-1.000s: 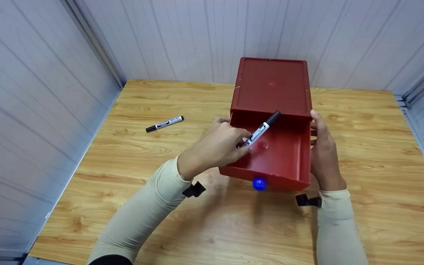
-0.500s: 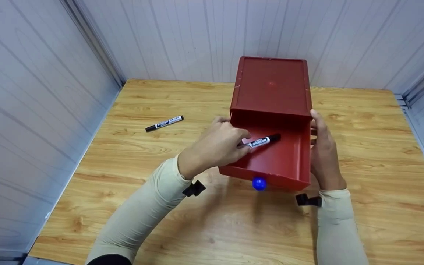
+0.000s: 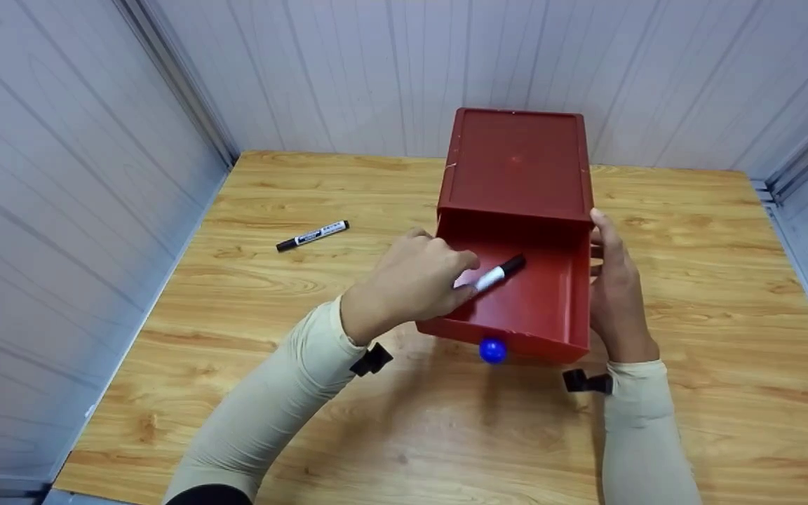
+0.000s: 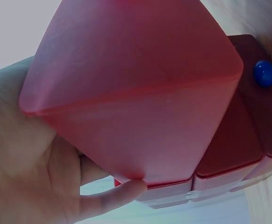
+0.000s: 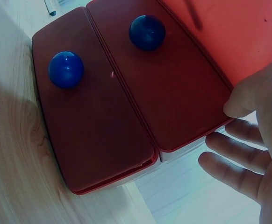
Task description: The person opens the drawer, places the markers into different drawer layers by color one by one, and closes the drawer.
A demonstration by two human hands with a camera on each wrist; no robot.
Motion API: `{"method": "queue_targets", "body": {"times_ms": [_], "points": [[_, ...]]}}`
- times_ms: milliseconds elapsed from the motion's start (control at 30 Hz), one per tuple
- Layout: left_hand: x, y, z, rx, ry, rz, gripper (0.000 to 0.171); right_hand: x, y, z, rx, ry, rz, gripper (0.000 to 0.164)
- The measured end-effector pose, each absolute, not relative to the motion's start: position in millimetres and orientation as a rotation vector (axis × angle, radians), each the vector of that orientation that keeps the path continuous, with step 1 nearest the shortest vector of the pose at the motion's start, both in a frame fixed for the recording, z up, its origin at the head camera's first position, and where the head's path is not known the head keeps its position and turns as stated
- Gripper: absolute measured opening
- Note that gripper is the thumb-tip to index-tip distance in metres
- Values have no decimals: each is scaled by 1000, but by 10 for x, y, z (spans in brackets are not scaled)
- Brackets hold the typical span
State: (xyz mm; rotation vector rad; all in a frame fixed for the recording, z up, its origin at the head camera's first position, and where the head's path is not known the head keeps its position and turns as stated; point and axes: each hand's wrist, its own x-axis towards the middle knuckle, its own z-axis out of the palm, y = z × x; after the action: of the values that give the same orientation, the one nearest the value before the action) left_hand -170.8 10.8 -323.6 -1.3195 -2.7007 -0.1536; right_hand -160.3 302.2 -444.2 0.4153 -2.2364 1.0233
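A red drawer (image 3: 537, 308) with a blue knob (image 3: 492, 351) is pulled out from the red cabinet (image 3: 516, 165). A black-and-white marker (image 3: 494, 275) lies slanted on its floor. My left hand (image 3: 411, 277) reaches over the drawer's left wall, thumb and forefinger parted, the thumb overlapping the marker's near end. In the left wrist view, other fingers (image 4: 112, 198) lie along the drawer's outside. My right hand (image 3: 614, 287) stands beside the right side, a fingertip at the cabinet's front corner. Its fingers (image 5: 234, 175) are extended and spread in the right wrist view.
Another marker (image 3: 313, 236) lies on the wooden table (image 3: 236, 337), left of the cabinet. Two closed drawer fronts (image 5: 94, 121) with blue knobs sit below the pulled-out drawer. Pale panel walls (image 3: 348, 77) enclose the table at the back and sides.
My left hand has let go of the marker, which has dropped from between thumb and forefinger onto the drawer floor. Both hands have stayed nearly in place.
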Motion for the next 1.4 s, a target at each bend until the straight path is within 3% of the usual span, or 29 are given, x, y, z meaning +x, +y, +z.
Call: {"method": "queue_targets", "body": {"times_ms": [1033, 1400], "points": [[-1784, -69, -3257, -1321, -2353, -667, 17, -1601, 3015, -4432, 411, -2214, 1027, 78], [-1896, -275, -3299, -1182, -2352, -1340, 17, -1596, 3030, -4415, 483, -2244, 955, 81]]}}
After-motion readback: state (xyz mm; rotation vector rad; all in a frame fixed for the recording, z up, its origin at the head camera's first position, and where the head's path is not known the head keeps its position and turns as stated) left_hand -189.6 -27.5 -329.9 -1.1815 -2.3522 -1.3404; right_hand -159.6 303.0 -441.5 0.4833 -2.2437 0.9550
